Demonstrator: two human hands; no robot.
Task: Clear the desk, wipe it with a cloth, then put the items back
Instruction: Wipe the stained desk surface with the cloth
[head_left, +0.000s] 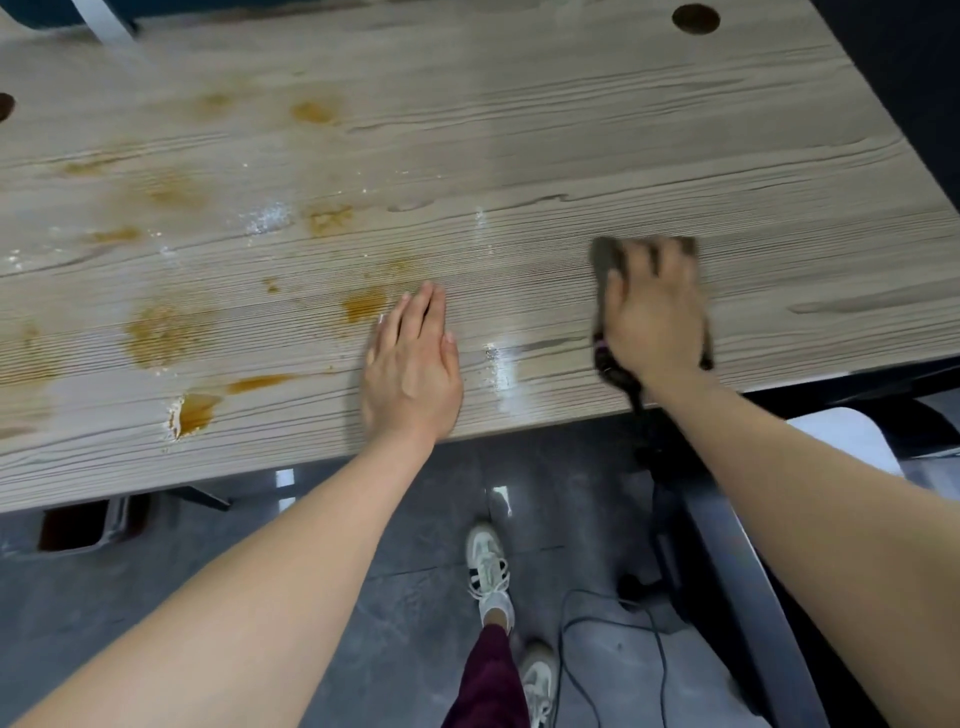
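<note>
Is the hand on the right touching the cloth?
Touching. The head view shows the right hand lying on top of the dark cloth, fingers spread over it, pressing it onto the desk.

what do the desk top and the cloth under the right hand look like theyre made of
Desk: looks like wood-grain laminate or board, pale matte with printed-looking grain lines and a glossy wet streak; solid wood can't be ruled out.
Cloth: seems a soft dark grey-brown fabric, maybe microfibre, lying flat under the right hand; motion blur hides its weave.

Head view, steeply down, near desk (519, 130)
</note>
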